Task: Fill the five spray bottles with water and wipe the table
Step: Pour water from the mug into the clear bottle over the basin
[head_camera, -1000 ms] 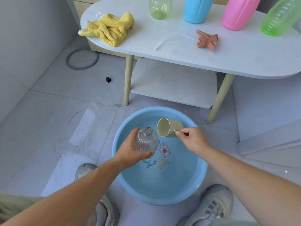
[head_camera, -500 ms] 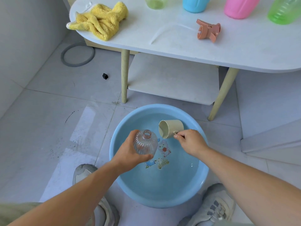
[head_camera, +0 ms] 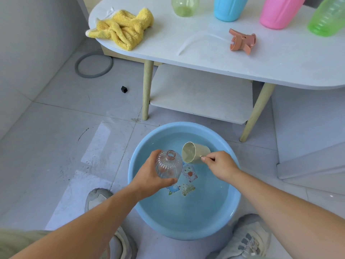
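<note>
My left hand grips a clear ribbed bottle with its open neck up, over a blue basin of water on the floor. My right hand pinches the handle of a beige cup, tipped on its side with its mouth toward the bottle's neck. On the white table lie a yellow cloth and an orange spray head with its tube. Behind them stand a pale green bottle, a blue bottle, a pink bottle and a bright green bottle.
The table has a lower shelf and pale wooden legs just beyond the basin. A grey ring and a small black cube lie on the tiled floor at left. My shoes flank the basin's near edge.
The cup has tipped lower toward the bottle's neck, and both hands have stayed over the basin. The view has shifted a little.
</note>
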Available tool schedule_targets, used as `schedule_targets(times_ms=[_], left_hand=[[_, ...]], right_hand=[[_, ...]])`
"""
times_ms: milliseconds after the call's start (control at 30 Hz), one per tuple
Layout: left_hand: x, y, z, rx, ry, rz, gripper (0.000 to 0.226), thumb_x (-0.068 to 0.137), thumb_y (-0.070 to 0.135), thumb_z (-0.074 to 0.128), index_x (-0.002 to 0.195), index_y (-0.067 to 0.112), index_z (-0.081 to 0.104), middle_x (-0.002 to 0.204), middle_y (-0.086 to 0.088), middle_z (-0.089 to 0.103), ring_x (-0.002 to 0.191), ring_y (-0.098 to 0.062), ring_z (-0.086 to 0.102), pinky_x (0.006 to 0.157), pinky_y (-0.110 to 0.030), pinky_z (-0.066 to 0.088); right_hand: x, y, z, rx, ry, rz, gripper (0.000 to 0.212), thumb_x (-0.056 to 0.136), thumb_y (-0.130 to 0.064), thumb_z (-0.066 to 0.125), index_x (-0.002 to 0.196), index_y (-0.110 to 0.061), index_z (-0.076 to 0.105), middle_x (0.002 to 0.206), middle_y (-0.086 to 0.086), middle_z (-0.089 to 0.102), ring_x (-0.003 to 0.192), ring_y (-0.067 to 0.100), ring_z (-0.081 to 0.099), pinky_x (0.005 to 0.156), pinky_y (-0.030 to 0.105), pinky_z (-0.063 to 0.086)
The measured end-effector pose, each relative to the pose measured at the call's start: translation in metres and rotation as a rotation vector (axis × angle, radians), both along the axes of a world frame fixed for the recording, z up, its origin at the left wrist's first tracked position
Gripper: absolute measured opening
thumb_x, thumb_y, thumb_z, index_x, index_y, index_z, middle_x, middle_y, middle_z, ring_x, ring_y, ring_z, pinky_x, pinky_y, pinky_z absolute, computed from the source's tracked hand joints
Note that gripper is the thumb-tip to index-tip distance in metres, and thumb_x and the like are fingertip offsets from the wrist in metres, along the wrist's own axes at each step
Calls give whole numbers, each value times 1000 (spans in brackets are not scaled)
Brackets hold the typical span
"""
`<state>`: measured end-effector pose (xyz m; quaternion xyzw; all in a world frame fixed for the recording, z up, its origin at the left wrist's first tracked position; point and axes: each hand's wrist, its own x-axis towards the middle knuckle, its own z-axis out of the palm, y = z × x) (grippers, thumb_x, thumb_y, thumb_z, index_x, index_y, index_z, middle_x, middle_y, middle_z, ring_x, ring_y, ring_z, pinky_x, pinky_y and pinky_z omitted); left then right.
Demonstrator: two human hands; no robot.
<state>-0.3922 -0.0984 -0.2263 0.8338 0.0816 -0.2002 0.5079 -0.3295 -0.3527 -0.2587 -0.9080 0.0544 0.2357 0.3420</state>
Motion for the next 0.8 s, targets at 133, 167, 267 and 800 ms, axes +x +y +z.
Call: schedule_targets(times_ms=[133,167,267,800], left_hand=[[-1,3,3,5,-14,7,82,69,22,93,127,39,37,114,29,55,98,19,56,73,-2,45],[-1,3,4,7,-19,9,82,69,22,93,126,40,37,113,28,55,98,17,57,72,-2,46],[-1,3,9,4,-33,23,82,69,21,93,126,39,35,113,28,54,99,11,57,70,-2,45],[2,-10,27,-65,-124,-18,79,70,22,92,124,39,38,115,26,56,99,11,58,72,-6,46]], right_hand=[[1,1,21,124,25,-114,29,95,-35,61,78,-16,73,67,-1,64,56,13,50,51,22,36],[1,1,29,151,22,-133,25,95,-35,61,78,-21,73,67,-2,64,58,12,53,52,22,37],[1,2,51,204,-14,-157,24,95,-33,62,79,-21,74,65,-3,62,67,13,56,54,22,38],[-23,-4,179,225,-225,31,18,94,-33,63,80,-28,75,63,-7,64,66,17,52,61,27,40]])
